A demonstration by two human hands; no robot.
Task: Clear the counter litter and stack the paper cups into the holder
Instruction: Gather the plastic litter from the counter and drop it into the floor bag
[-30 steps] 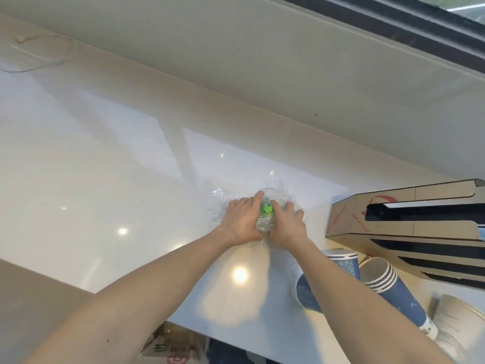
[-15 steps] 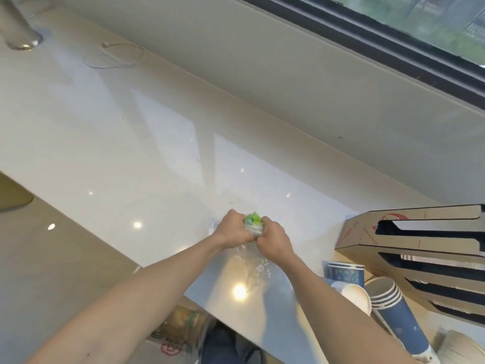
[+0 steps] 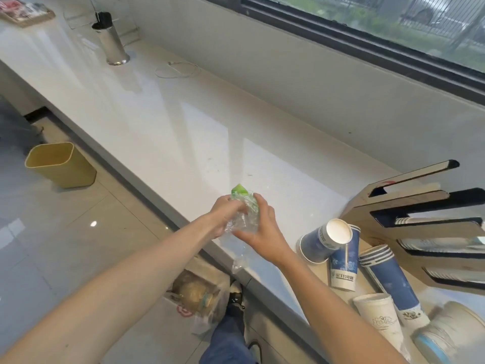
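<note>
A crumpled clear plastic wrapper with a green patch (image 3: 242,206) is squeezed between my left hand (image 3: 224,215) and my right hand (image 3: 262,227), lifted just above the front edge of the white counter (image 3: 183,132). A loose tail of the plastic hangs below the hands. To the right, several blue and white paper cups (image 3: 341,253) lie tumbled on the counter. Behind them stands the cardboard cup holder (image 3: 409,216) with slotted sides; cup rims show inside its slots.
A yellow waste bin (image 3: 61,164) stands on the floor to the left. A paper bag with litter (image 3: 196,295) sits on the floor under the counter edge. A steel canister (image 3: 111,40) and a thin white cable (image 3: 178,69) are far back on the counter.
Both hands have gathered the wrapper into a ball and lifted it off the counter toward its front edge. The view has tilted up and left, showing the floor and bin.
</note>
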